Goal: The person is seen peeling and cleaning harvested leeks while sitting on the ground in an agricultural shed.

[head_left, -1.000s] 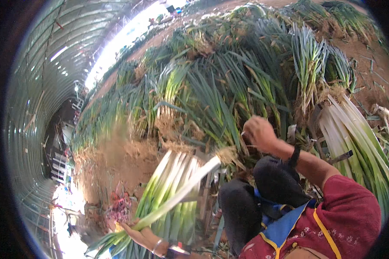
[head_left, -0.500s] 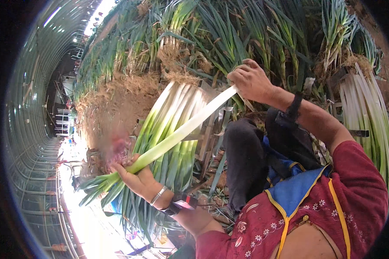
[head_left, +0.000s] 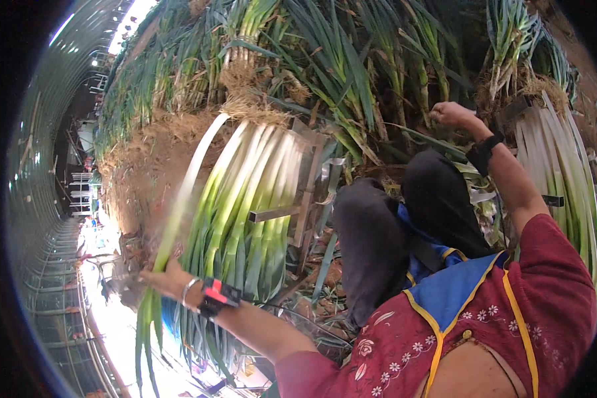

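Note:
My left hand (head_left: 169, 280) is closed round the green part of a single leek (head_left: 188, 182). Its white shank slants up beside the left edge of a bundle of leeks (head_left: 245, 192), with the root end level with theirs. Below my hand its leaves hang down. That bundle lies in a rack with a metal bar (head_left: 275, 213), roots away from me. Out to the right, my right hand (head_left: 452, 114) has its fingers curled, near the heap of untrimmed leeks (head_left: 385, 73). Whatever those fingers hold, if anything, is hidden.
More uncleaned leeks with earthy roots (head_left: 179, 86) line the far side. A second bundle of white-stemmed leeks (head_left: 557, 179) lies at my right. My bent knees (head_left: 371, 232) are between the bundles, with leaf scraps on the ground. A curved tunnel wall (head_left: 40, 199) rises at the left.
My left hand has swung the leek left and more upright, beside the bundle. My right hand has let go of its root end and moved right, toward the heap.

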### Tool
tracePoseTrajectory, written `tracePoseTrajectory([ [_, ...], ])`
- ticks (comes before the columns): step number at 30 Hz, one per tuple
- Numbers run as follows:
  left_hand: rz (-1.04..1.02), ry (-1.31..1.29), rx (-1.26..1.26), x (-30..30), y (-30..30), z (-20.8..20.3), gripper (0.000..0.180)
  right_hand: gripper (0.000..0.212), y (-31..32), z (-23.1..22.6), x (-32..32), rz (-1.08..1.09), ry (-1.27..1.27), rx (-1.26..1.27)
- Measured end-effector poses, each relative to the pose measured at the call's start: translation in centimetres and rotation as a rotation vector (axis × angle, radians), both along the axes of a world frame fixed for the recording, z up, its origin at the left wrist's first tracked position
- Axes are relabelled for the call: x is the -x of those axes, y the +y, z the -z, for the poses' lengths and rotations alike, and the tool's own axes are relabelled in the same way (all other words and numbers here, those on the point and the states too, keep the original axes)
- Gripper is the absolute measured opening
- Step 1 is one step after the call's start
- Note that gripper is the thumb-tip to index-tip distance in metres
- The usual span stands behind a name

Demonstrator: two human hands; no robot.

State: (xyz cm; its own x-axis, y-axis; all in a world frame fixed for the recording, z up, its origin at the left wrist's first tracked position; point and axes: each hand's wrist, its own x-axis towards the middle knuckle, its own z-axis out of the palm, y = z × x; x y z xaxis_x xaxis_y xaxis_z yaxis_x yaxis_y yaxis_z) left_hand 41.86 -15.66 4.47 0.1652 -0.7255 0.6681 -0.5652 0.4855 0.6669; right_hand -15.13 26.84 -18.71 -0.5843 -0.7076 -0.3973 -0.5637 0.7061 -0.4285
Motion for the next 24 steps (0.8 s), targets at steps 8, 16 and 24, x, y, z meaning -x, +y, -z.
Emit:
tracePoseTrajectory([
  [8, 0.131, 0.953, -1.118, 1.8, -1.9, 7.5, 0.046, 0.039, 4.5, 3.1, -1.0, 0.025, -0.075, -0.115],
  [16, 0.333, -0.104, -0.298, 14.8, 9.7, -6.3, 0.037, 0.038, 4.8, 0.6, 0.5, 0.054, -0.124, -0.057],
  [24, 0.95, -0.915, 0.657, 29.3, 25.0, -15.1, 0.043, 0.042, 1.5, -1.4, -2.4, -0.07, -0.135, 0.077],
])
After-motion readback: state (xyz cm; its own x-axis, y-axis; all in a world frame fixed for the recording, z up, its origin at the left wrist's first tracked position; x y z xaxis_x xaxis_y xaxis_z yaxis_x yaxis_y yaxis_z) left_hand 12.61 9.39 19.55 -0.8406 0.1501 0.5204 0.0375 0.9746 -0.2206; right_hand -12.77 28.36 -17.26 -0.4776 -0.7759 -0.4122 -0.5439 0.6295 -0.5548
